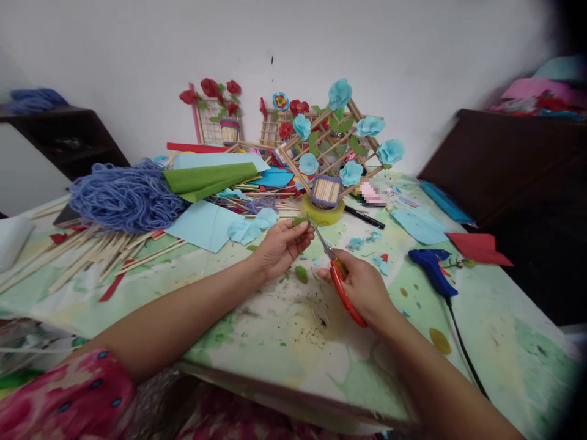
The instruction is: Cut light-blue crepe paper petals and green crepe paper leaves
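My left hand (284, 247) pinches a small piece of green paper (300, 220) between thumb and fingers, above the middle of the table. Scissors with red handles (340, 287) are gripped in my right hand (364, 284), their blades pointing up and left to the edge of the green piece. Whether the blades are parted is too small to tell. Beneath my hands, a cut green paper leaf (301, 274) lies on the tablecloth. Just beyond stands a stick lattice (326, 189) with light blue paper flowers, by a roll of yellowish tape (324, 214).
Blue yarn (128, 195), wooden sticks (87, 256), green paper (211, 180) and light blue paper (206, 226) cover the left side. To the right lie a blue glue gun (433, 272) with its cord, red paper (479, 248) and a black marker (364, 216). Red-flowered lattices (215, 116) lean at the wall.
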The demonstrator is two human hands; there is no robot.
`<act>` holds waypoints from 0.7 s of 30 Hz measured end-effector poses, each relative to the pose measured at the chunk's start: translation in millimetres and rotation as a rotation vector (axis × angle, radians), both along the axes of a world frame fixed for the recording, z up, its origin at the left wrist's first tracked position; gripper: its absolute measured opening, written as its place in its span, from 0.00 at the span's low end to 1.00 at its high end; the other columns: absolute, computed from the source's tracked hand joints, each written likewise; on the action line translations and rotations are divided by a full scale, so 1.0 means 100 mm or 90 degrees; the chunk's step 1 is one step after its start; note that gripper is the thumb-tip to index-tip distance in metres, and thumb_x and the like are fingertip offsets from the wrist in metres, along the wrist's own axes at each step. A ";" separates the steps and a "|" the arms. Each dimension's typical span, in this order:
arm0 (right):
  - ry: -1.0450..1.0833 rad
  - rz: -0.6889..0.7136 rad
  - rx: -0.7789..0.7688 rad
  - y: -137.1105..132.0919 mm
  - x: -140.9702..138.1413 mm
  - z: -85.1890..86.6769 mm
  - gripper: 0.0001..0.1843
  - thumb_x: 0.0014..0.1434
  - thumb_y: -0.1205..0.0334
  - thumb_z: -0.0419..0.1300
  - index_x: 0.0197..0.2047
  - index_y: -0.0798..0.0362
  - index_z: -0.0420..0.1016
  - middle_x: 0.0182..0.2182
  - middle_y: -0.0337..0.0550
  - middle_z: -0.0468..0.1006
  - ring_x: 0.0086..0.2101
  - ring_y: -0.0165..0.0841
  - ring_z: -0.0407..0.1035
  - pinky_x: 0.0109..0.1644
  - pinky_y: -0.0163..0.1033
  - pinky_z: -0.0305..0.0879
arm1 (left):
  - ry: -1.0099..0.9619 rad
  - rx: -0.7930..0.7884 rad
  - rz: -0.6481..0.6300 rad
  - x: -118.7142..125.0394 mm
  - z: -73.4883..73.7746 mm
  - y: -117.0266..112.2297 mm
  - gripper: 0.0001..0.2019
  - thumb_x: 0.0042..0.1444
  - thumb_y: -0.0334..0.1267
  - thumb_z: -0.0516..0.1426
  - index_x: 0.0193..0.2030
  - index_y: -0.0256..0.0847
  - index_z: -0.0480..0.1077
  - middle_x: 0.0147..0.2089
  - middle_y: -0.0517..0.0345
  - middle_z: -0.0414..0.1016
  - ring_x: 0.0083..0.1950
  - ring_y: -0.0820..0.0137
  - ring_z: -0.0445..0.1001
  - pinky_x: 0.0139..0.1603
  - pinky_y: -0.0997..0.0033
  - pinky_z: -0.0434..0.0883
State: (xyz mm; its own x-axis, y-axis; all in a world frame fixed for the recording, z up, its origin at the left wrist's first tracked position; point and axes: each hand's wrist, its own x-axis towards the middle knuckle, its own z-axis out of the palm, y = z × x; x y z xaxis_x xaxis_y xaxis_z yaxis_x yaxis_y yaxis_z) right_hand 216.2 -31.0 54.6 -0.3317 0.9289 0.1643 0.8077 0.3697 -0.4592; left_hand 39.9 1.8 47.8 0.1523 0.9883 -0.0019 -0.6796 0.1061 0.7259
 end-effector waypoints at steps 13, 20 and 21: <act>0.010 0.004 -0.005 0.00 0.01 0.02 0.09 0.53 0.50 0.53 0.32 0.46 0.67 0.17 0.32 0.64 0.21 0.30 0.57 0.25 0.31 0.48 | 0.117 0.079 0.071 -0.09 0.03 0.06 0.06 0.44 0.32 0.63 0.27 0.34 0.71 0.25 0.61 0.72 0.28 0.79 0.70 0.34 0.78 0.67; 0.009 0.008 -0.010 0.00 0.01 0.01 0.10 0.53 0.50 0.54 0.34 0.46 0.67 0.17 0.32 0.64 0.21 0.30 0.58 0.25 0.31 0.48 | 0.137 0.096 0.089 -0.12 0.03 0.09 0.06 0.43 0.33 0.63 0.27 0.35 0.72 0.25 0.62 0.71 0.27 0.79 0.69 0.33 0.78 0.66; 0.008 0.009 -0.009 0.00 0.01 0.01 0.10 0.53 0.50 0.54 0.35 0.45 0.67 0.17 0.32 0.64 0.21 0.30 0.58 0.25 0.31 0.48 | 0.143 0.096 0.093 -0.12 0.03 0.09 0.06 0.43 0.33 0.63 0.27 0.35 0.72 0.25 0.61 0.71 0.27 0.79 0.69 0.33 0.77 0.66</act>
